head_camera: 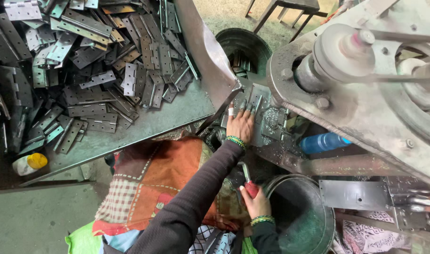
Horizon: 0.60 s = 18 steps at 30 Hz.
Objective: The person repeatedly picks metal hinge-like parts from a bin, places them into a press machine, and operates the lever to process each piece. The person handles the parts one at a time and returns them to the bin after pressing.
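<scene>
Head view: large grey press machine (365,94); heaped metal hinges (97,61) wait on a table (144,129). Left hand (241,124) presses one hinge (252,101) flat under the press; right hand (256,202) grips a red-handled lever (249,183).

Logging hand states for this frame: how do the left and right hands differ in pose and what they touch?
The left hand reaches forward with its arm stretched out, fingers spread flat on a metal hinge plate at the machine; the right hand sits close to the body, curled around a red-gripped lever handle. The left hand has a white wrap on one finger; none shows on the right. Both wear green bangles and dark sleeves.
</scene>
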### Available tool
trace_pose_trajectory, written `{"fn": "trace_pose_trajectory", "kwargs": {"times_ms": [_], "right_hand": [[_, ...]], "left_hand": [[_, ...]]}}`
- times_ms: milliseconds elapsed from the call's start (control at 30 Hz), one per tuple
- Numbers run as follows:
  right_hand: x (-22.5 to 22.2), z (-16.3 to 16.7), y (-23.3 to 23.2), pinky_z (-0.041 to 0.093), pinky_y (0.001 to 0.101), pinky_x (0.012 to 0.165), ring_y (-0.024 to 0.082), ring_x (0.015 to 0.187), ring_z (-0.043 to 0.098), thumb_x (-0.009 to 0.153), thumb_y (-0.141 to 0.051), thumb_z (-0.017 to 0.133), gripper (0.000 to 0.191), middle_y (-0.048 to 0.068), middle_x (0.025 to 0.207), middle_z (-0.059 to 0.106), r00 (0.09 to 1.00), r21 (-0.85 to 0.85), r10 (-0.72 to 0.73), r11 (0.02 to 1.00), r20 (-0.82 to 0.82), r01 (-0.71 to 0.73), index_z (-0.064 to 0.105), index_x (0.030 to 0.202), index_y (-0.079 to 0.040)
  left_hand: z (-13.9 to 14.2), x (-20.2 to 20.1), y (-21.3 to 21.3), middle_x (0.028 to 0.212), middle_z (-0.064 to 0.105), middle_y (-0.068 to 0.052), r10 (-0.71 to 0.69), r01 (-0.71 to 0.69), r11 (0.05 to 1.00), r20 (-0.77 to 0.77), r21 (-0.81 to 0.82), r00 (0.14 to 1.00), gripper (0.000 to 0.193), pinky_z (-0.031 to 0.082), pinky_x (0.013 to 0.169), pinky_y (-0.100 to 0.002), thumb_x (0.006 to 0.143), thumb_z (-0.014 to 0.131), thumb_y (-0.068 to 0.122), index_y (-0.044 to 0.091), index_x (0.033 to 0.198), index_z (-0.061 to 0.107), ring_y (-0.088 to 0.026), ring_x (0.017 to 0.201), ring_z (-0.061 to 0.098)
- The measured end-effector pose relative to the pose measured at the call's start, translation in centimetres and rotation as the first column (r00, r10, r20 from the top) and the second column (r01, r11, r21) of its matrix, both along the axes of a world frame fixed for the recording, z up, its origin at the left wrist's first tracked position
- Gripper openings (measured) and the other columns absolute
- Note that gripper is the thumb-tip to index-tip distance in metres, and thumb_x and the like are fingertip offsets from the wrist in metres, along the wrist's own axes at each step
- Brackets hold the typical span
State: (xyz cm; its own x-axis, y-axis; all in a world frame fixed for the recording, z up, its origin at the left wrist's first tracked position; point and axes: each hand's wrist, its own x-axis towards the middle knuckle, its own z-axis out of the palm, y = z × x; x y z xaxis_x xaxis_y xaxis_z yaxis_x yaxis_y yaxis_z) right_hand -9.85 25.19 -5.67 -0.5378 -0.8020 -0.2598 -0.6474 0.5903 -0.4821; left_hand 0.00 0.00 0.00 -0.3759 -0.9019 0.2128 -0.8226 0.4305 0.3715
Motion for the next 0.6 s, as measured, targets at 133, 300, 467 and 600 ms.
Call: {"fn": "trace_pose_trajectory", "kwargs": {"times_ms": [133, 300, 467, 600], "right_hand": [[1.0, -0.1, -0.9, 0.055, 0.0459, 0.083, 0.042, 0.098, 0.071, 0.078, -0.061, 0.073, 0.061, 0.023, 0.101, 0.076, 0.999, 0.041, 0.02, 0.999, 0.049, -0.022, 0.072, 0.112, -0.009], [0.0, 5.7, -2.7, 0.058, 0.0447, 0.081, 0.036, 0.088, 0.076, 0.07, -0.063, 0.078, 0.069, 0.02, 0.089, 0.076, 0.989, 0.252, -0.09, 0.966, 0.113, 0.06, 0.066, 0.117, -0.013], [-0.8, 8.1, -3.6, 0.059, 0.0445, 0.079, 0.038, 0.082, 0.079, 0.079, -0.064, 0.068, 0.063, 0.021, 0.084, 0.079, 0.993, 0.354, -0.035, 0.935, 0.111, -0.007, 0.071, 0.105, -0.007], [1.5, 3.3, -1.7, 0.057, 0.0447, 0.079, 0.038, 0.094, 0.073, 0.077, -0.058, 0.075, 0.057, 0.02, 0.096, 0.076, 0.997, -0.142, 0.055, 0.989, 0.052, -0.047, 0.072, 0.104, -0.007]], "left_hand": [[-0.2, 1.3, 0.2, 0.131, 0.064, -0.009, 0.007, -0.018, 0.996, -0.116, -0.093, 0.993, 0.043, 0.012, 0.126, -0.059, 0.093, 0.049, 0.011, 0.008, 0.134, 0.062, -0.029, 0.132, 0.056], [-0.5, 0.1, -0.2, 0.127, 0.065, -0.01, 0.017, -0.05, 0.975, -0.149, -0.218, 0.989, 0.046, 0.017, 0.122, -0.061, 0.086, 0.051, 0.013, 0.006, 0.129, 0.064, -0.027, 0.126, 0.058], [-0.9, -1.6, -2.3, 0.124, 0.066, -0.008, 0.039, -0.062, 0.989, -0.164, -0.138, 0.986, 0.04, 0.033, 0.115, -0.052, 0.092, 0.05, 0.013, 0.007, 0.128, 0.067, -0.027, 0.128, 0.058], [-0.9, -1.9, -2.5, 0.123, 0.068, -0.007, 0.053, -0.073, 0.993, -0.209, -0.088, 0.976, 0.036, 0.04, 0.109, -0.051, 0.096, 0.05, 0.016, 0.009, 0.126, 0.068, -0.027, 0.125, 0.058]]}}
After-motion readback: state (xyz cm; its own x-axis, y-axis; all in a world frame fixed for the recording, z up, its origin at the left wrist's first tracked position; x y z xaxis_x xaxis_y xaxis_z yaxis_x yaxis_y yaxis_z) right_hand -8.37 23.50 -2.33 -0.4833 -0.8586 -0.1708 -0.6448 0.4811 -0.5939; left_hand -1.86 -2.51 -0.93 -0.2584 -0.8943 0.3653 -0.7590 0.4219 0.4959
